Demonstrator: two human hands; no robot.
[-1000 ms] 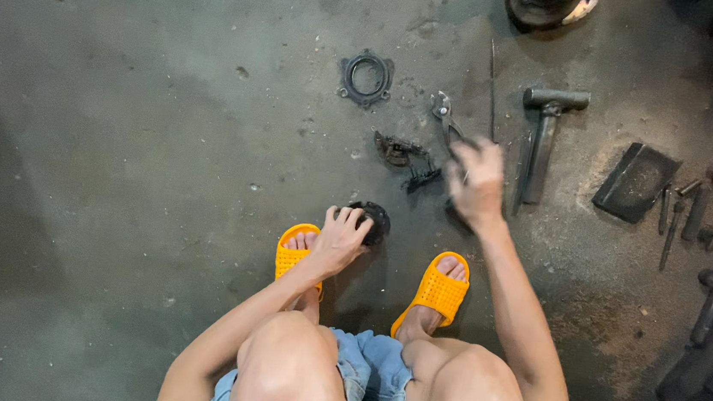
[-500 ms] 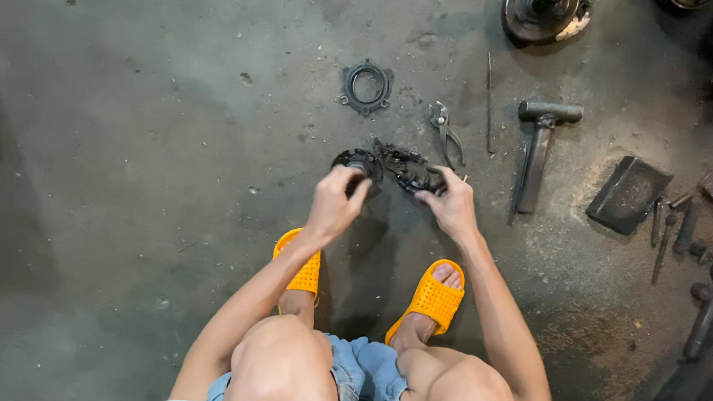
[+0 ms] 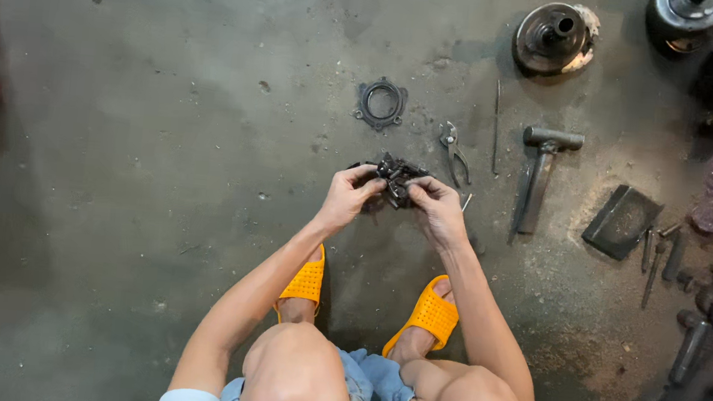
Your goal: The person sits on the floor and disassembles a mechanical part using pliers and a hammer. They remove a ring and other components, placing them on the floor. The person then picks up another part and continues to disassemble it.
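I had brought my left hand up from beside my sandal to join my right hand, both now grasping the greasy black metal part above the floor.

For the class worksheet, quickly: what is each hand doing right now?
Left hand: closed, gripping the dark, greasy metal part by its left side.
Right hand: closed, gripping the same part by its right side.
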